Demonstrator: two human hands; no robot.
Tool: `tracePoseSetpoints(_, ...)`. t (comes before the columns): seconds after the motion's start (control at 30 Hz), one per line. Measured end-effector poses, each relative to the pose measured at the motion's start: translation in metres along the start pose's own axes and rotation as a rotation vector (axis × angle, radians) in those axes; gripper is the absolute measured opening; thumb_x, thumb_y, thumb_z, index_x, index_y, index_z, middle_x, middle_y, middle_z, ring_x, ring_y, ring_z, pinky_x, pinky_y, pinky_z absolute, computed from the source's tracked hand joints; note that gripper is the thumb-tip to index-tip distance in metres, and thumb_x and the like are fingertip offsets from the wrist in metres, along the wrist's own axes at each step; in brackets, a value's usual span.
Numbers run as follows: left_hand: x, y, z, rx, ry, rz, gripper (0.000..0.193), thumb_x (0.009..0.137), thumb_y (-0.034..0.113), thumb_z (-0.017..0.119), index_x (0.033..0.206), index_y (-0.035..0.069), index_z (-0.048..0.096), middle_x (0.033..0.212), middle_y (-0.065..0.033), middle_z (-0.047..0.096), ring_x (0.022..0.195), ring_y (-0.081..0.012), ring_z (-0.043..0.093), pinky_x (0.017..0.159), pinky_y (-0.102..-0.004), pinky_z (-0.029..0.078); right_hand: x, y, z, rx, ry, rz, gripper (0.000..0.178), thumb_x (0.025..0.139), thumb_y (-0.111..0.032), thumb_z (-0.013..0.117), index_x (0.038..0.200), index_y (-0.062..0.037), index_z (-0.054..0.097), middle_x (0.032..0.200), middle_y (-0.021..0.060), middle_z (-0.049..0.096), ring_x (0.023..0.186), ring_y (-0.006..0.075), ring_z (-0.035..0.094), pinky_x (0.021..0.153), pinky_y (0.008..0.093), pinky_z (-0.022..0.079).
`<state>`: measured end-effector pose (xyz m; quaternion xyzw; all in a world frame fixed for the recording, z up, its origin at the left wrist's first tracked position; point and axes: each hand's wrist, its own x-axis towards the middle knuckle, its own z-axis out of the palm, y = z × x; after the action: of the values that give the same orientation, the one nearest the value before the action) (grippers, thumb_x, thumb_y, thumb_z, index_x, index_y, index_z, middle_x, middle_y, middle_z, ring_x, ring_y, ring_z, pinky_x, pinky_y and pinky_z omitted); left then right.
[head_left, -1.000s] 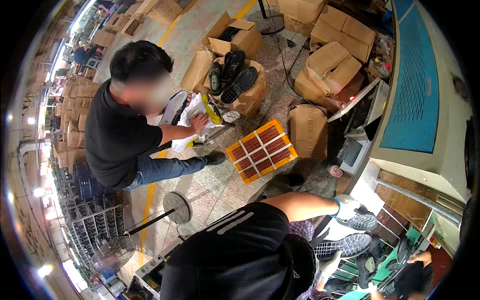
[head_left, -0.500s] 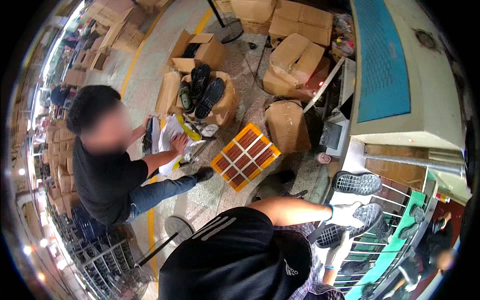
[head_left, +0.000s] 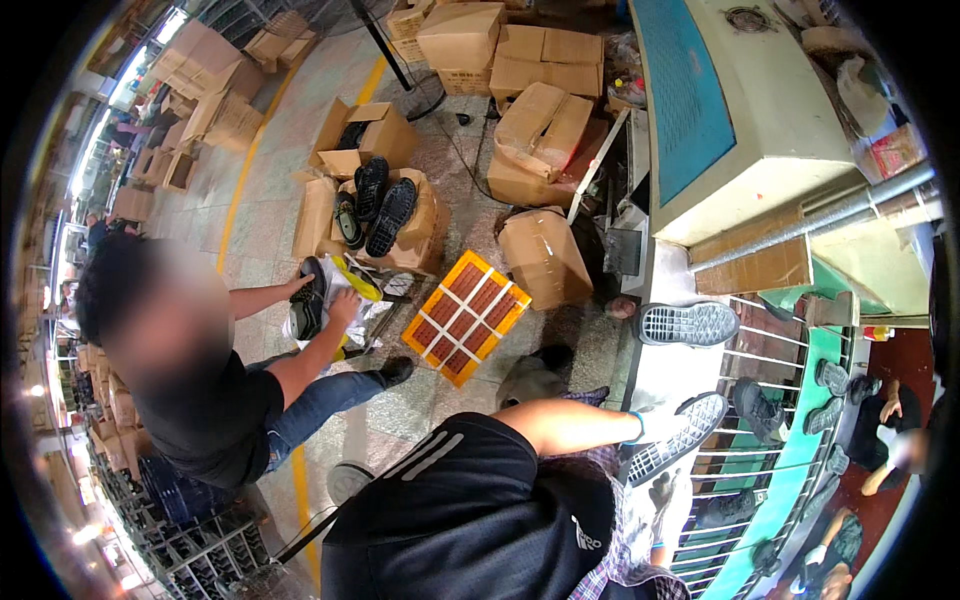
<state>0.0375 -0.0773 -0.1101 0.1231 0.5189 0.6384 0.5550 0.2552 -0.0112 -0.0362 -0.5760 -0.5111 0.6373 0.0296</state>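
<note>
My left hand [head_left: 654,427], in a white glove with a blue band at the wrist, is closed on a shoe [head_left: 682,437]. The shoe is tilted, its pale grey treaded sole facing up. Just below its heel end is my right hand [head_left: 672,500], also white-gloved, fingers apart; whether it touches the shoe I cannot tell. Another shoe [head_left: 690,324] lies sole up on the white surface beyond my left hand. To the right, a dark shoe [head_left: 758,411] rests on the rack of metal rods [head_left: 722,376].
A green strip [head_left: 757,515] edges the rack, with several shoes along it and people beyond. A large cream machine [head_left: 760,110] stands at the upper right. An orange-framed crate [head_left: 466,318] and cardboard boxes [head_left: 545,258] are on the floor. A co-worker [head_left: 200,385] handles a shoe at left.
The shoe in my left hand has moved left and tilted, showing its sole more fully. My right hand has drawn down from it. The view has shifted, and the co-worker has lifted a dark shoe.
</note>
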Motion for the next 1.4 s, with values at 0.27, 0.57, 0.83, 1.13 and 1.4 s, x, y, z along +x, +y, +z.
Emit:
tracePoseSetpoints(0.27, -0.012, -0.01, 0.025, 0.097, 0.1, 0.065, 0.038, 0.099, 0.031, 0.062, 0.12, -0.001, 0.064, 0.101, -0.0172, 0.071, 0.092, -0.027, 0.068, 0.08, -0.0436, 0.054, -0.001, 0.021, -0.027, -0.023, -0.089, -0.054, 0.052, 0.109, -0.038, 0.058, 0.149, -0.0064, 0.052, 0.122, 0.0109, 0.068, 0.106, 0.0231, 0.067, 0.083, 0.0366, 0.057)
tracePoseSetpoints(0.57, -0.065, 0.001, -0.007, 0.47, 0.157, 0.087, 0.058, 0.097, 0.04, 0.065, 0.14, 0.002, 0.056, 0.13, -0.0235, 0.067, 0.116, -0.0356, 0.067, 0.098, -0.0438, 0.052, 0.004, 0.025, 0.012, -0.035, -0.287, -0.165, 0.053, 0.109, -0.035, 0.057, 0.154, -0.009, 0.048, 0.134, 0.0128, 0.064, 0.118, 0.0261, 0.064, 0.09, 0.0399, 0.057)
tracePoseSetpoints(0.83, -0.195, -0.031, -0.245, 0.531, 1.062, 0.047, 0.07, 0.098, 0.024, 0.065, 0.16, 0.005, 0.038, 0.09, -0.0095, 0.071, 0.079, -0.0207, 0.068, 0.076, -0.0391, 0.054, 0.039, 0.045, 0.015, 0.1, -0.22, -0.113, 0.053, 0.109, -0.034, 0.057, 0.156, -0.0123, 0.045, 0.138, 0.0122, 0.063, 0.121, 0.0269, 0.063, 0.094, 0.0419, 0.056)
tracePoseSetpoints(1.13, -0.269, -0.002, -0.492, -0.019, 1.241, -0.17, 0.081, 0.1, 0.045, 0.057, 0.168, 0.022, 0.019, 0.103, -0.017, 0.071, 0.082, -0.0299, 0.071, 0.07, -0.0473, 0.057, 0.07, 0.038, 0.031, 0.203, -0.142, -0.1, 0.055, 0.108, -0.032, 0.057, 0.159, -0.0159, 0.042, 0.142, 0.0114, 0.061, 0.125, 0.0279, 0.062, 0.099, 0.0441, 0.055)
tracePoseSetpoints(1.4, -0.241, 0.009, -0.579, 1.526, 0.583, -0.653, 0.08, 0.091, 0.071, 0.055, 0.142, 0.009, 0.054, 0.125, -0.0144, 0.069, 0.113, -0.0353, 0.065, 0.094, -0.0567, 0.049, 0.094, 0.027, 0.063, 0.249, -0.085, -0.113, 0.058, 0.108, -0.031, 0.057, 0.161, -0.0191, 0.039, 0.145, 0.0108, 0.06, 0.129, 0.0287, 0.061, 0.103, 0.0461, 0.055)
